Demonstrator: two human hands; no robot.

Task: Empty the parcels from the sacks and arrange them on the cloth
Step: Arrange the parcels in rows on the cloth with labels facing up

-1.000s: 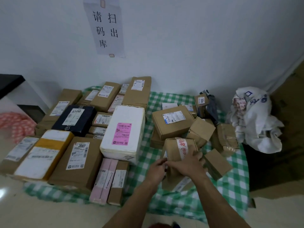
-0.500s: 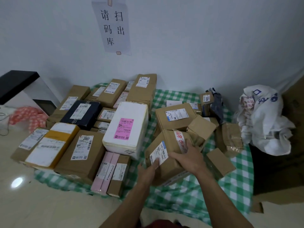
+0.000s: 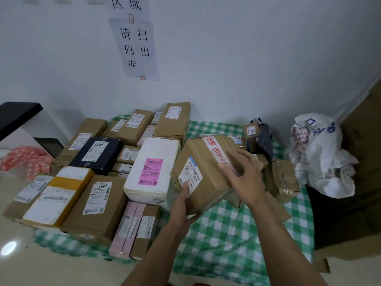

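Head view: a taped cardboard box (image 3: 208,172) is held tilted above the green checked cloth (image 3: 226,234) by both hands.

The box is gripped from below at its near lower corner by the left hand (image 3: 183,205), thumb laid on the white shipping label; the right hand (image 3: 245,176) is pressed on the upper face with fingers spread, beside the red-printed tape; the box is carried just right of a white foam box (image 3: 152,172) bearing a pink label; parcels are packed in rows over the left half of the cloth, among them a dark blue parcel (image 3: 97,155) and a yellow-banded box (image 3: 59,195); smaller brown parcels are seen behind the right hand; a crumpled white sack (image 3: 321,155) is slumped at the cloth's far right edge; a paper notice (image 3: 136,48) is stuck to the wall.
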